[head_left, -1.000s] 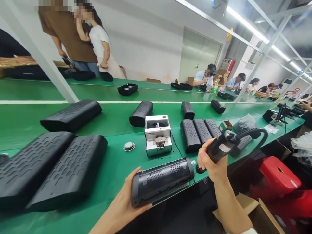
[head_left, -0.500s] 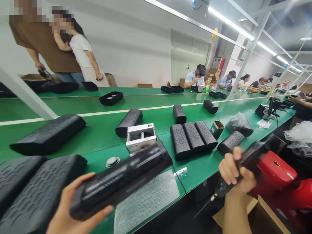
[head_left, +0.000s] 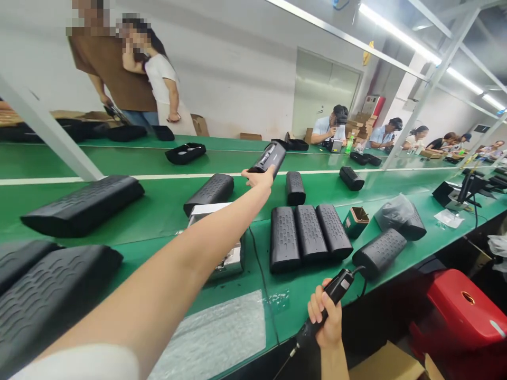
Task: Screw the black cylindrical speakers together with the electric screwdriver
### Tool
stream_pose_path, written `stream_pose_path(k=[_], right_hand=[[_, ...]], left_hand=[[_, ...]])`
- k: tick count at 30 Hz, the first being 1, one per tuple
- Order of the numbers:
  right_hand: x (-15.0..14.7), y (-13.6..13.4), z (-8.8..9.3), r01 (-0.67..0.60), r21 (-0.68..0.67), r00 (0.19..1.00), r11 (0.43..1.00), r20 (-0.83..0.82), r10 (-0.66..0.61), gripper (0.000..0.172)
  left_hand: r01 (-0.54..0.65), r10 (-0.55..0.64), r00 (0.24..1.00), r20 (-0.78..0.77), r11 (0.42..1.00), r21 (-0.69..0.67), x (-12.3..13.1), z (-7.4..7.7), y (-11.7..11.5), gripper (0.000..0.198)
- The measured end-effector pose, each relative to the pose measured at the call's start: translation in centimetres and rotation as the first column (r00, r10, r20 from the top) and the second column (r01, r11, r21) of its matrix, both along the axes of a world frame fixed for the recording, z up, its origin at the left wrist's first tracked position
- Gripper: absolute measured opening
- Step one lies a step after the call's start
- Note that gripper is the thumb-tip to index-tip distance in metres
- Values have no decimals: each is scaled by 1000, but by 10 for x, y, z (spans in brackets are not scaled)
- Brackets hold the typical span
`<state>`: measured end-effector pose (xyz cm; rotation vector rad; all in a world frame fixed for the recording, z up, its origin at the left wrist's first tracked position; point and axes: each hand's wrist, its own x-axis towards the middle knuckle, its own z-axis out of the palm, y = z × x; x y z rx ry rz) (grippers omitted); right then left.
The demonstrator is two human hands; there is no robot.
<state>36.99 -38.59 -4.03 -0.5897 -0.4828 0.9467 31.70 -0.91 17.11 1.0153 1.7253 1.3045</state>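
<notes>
My left hand (head_left: 259, 177) stretches far out over the green bench, its fingers closed around a black plastic housing (head_left: 273, 155) held tilted near the white line. My right hand (head_left: 327, 314) grips a black corded electric screwdriver (head_left: 338, 287) at the bench's front edge; its thin bit points down and left. Beyond the screwdriver lies a scale-patterned black housing (head_left: 380, 252). Three similar housings (head_left: 307, 232) stand side by side between my hands. My left forearm partly covers a white box (head_left: 206, 211) and a metal-looking item below it.
Large black housings (head_left: 87, 206) lie at the left. A bubble-wrap sheet (head_left: 222, 332) rests at the front edge, near a thin cable (head_left: 261, 274). A red stool (head_left: 459, 306) and cardboard box (head_left: 388, 364) are below right. People sit across the bench; two stand at the far left.
My left hand has carried the black housing forward, away from me, over the bench. My right hand has moved left with the screwdriver. The view has shifted slightly left.
</notes>
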Motion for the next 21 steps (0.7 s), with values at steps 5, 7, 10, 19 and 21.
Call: stream_pose_path(k=[5,7,10,19,21], right_hand=[[-6,-1,-8,10,-40,1000,999,0,-10,37],[-7,0,-9,0,-57,1000,998,8,0,40],[-9,1,-8,-25,-78,1000,997,14,26,42],[-17,-1,-5,-80,-128,996,989,-56,73,51],[-19,-1,-5,-88,-132,995,987,-64,80,52]], left_hand=[[-120,106,978,-177,990,-71,14,-40,17,63],[-149,131,965,-229,986,-67,8,-52,22,65],[-176,144,948,-284,980,-90,-1,-67,30,65],[109,-58,881,-469,991,82,12,-66,29,87],[277,-212,864,-456,958,79,34,-58,33,71]])
